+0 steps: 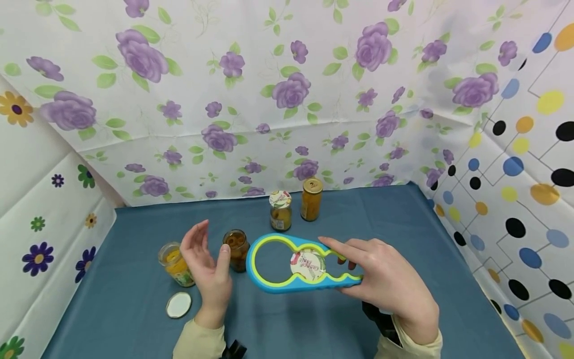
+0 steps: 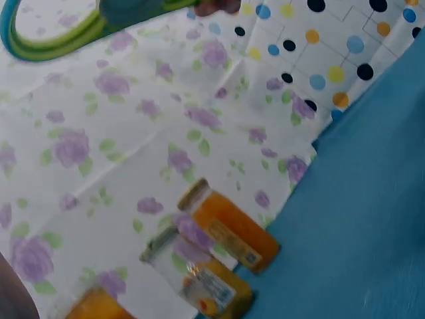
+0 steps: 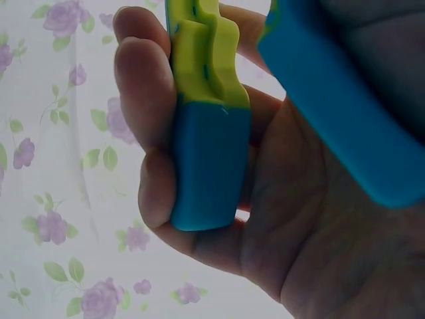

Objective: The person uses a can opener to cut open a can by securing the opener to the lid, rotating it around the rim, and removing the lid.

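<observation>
My right hand [image 1: 387, 271] grips the handles of a blue and yellow jar opener [image 1: 272, 289], held up above the table. In the opener's middle opening sits a white patterned lid [image 1: 308, 265]. Curled fingers [image 3: 143, 86] go round one handle in the right wrist view. My left hand [image 1: 208, 271] is raised with its fingers spread, holding nothing. It is nearest to an open jar of brown contents [image 1: 236, 249], just to its right, and an open jar of yellow contents [image 1: 177, 264] on its left.
A jar with a patterned lid [image 1: 280, 212] and a taller gold-lidded jar [image 1: 311, 199] stand at the back. A loose lid [image 1: 178, 305] lies white side up at the front left. Floral cloth [image 1: 215, 164] hangs behind the blue table [image 1: 134, 249], and a dotted cloth at the right.
</observation>
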{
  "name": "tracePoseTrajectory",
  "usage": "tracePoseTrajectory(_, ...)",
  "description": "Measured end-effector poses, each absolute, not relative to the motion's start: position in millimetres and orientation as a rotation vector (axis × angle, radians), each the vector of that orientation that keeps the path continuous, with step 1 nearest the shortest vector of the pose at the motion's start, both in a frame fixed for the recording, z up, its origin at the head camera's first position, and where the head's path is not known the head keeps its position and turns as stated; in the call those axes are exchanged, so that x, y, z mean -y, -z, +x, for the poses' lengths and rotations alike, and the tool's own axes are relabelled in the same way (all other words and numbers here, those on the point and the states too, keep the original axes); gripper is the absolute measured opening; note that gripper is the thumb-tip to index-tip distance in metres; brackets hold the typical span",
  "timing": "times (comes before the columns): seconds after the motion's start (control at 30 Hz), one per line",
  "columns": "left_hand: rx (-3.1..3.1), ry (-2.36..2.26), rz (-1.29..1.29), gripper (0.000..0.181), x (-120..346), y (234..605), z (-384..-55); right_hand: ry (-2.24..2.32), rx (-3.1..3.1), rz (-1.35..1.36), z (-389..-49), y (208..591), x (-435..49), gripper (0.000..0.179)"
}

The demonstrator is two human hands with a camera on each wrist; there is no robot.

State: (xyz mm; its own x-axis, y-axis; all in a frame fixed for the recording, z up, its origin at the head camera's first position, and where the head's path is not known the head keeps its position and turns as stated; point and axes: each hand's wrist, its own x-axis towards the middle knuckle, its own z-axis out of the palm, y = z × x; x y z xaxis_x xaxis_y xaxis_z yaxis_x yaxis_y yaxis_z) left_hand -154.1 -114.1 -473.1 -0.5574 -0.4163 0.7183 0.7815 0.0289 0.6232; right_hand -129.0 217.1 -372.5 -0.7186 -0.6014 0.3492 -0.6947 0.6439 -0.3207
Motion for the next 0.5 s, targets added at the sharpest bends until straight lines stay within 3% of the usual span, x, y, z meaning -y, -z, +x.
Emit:
tracePoseTrajectory(0.3,1.286,2.092,-0.57,0.03,104,458,-138,-0.628,2.641,1.065,-129,372,-217,0.1)
tracePoseTrajectory(0.5,1.339,2.408,-0.507,0.024,99,456,-128,-0.62,2.631,1.069,-128,373,-216,0.097)
